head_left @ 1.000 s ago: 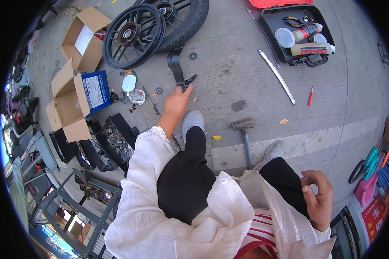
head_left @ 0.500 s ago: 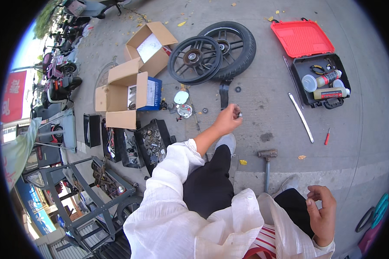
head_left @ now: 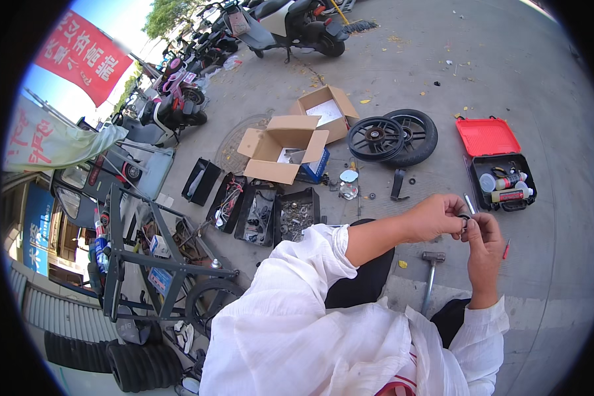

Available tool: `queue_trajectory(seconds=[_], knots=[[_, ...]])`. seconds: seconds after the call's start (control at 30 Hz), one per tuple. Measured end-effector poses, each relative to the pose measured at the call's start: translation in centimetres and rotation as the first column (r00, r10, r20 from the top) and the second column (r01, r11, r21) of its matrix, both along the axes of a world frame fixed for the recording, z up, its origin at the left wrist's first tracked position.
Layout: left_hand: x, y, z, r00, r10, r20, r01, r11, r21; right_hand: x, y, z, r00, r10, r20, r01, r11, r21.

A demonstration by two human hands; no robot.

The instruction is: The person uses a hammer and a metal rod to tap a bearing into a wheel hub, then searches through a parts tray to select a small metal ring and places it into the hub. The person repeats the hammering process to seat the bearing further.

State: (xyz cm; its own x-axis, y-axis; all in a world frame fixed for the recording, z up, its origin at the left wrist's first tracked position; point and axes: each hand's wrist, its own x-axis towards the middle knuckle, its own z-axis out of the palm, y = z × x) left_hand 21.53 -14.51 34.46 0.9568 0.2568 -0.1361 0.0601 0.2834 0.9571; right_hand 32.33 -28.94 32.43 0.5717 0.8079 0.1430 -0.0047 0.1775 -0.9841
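Note:
My left hand point(head_left: 435, 218) and my right hand point(head_left: 485, 241) meet in front of me, above the pavement. Between their fingertips is a small dark ring point(head_left: 466, 219), partly hidden by the fingers; whether it is a bearing or a seal, I cannot tell. Both hands pinch it. A long metal bar point(head_left: 469, 203) lies on the ground just beyond the hands, half covered by them. Below and left of the hands, a hammer point(head_left: 433, 257) rests on the ground. A red screwdriver point(head_left: 506, 250) lies to the right of my right hand.
Farther off, a bare black wheel rim point(head_left: 374, 134) leans on a wheel with a tyre point(head_left: 429, 137). An open toolbox point(head_left: 501, 206) with a red lid point(head_left: 488, 135) holds bottles. Cardboard boxes point(head_left: 287, 173) and black parts bins point(head_left: 297, 237) stand left, near a metal vehicle frame point(head_left: 138, 257).
My left hand has moved right with the small ring, and my right hand has risen to meet it. Both now hold the ring. The view has shifted, showing more at the left.

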Motion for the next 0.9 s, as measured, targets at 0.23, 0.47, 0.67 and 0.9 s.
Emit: queue_trajectory(seconds=[0.23, 0.47, 0.67, 0.9], knots=[[-2.0, -1.2, -1.8, 0.987, 0.158, 0.014, -0.157, 0.985, -0.066, -1.7, 0.1, 0.2, 0.999, 0.034, -0.018, -0.034, 0.999, -0.026], [-1.1, -2.9, -3.7, 0.993, 0.114, 0.02, -0.115, 0.985, 0.124, -1.3, -2.1, -1.8, 1.0, -0.017, 0.022, 0.018, 0.999, -0.037], [-1.0, -2.9, -3.7, 0.994, 0.109, 0.013, -0.11, 0.98, 0.164, -1.5, -2.4, -1.2, 0.985, -0.087, 0.148, 0.097, 0.994, -0.057], [-0.4, -2.2, -3.8, 0.991, 0.134, 0.016, -0.135, 0.978, 0.156, -0.9, -1.3, -1.4, 0.976, -0.108, 0.192, 0.119, 0.992, -0.048]])
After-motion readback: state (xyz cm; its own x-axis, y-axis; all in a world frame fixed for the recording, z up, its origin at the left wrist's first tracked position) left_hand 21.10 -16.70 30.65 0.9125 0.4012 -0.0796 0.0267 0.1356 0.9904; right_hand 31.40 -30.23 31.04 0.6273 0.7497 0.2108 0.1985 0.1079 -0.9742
